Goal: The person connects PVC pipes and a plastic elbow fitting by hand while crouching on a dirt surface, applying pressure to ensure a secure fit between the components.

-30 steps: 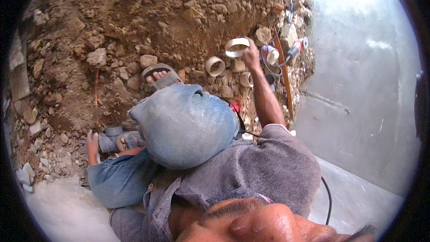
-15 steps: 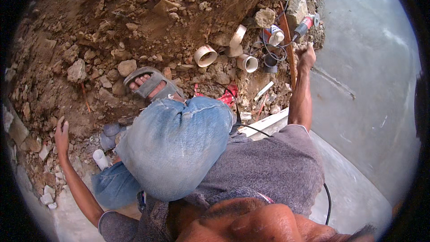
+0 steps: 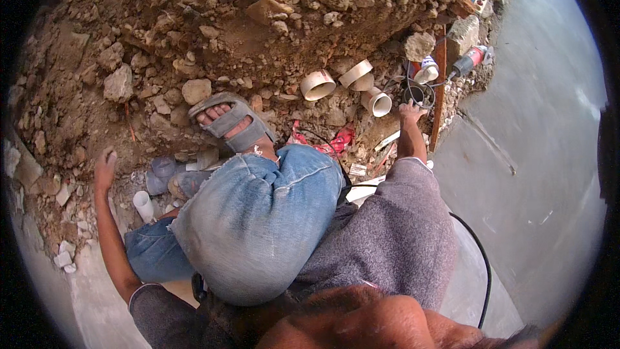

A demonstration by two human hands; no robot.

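Observation:
My right hand [image 3: 411, 114] is at a short dark grey pipe piece [image 3: 415, 94], its fingers closed on the near rim. A white can with red and blue markings [image 3: 426, 70] lies just beyond it, with a thin grey cord [image 3: 409, 77] looped around there. To the right of the can, a red and grey angle grinder [image 3: 466, 63] rests on the rubble. My left hand [image 3: 105, 167] hangs over the dirt at the left, fingers loosely bent with nothing seen in them. Nearest to it are grey pipe fittings [image 3: 161, 174] and a white pipe piece [image 3: 143, 205].
Cream pipe rings [image 3: 318, 85] and a pipe end [image 3: 376, 102] lie on the rocky soil [image 3: 245, 45]. A brown wooden strip [image 3: 440, 84] separates them from the smooth grey concrete floor [image 3: 542, 155]. Red plastic [image 3: 339, 141] and a black cable [image 3: 485, 271] lie closer to me.
My right hand has moved from beside the grinder, left and nearer, onto the dark grey pipe piece. My left hand has shifted slightly to the right, its fingers more bent. The view has shifted.

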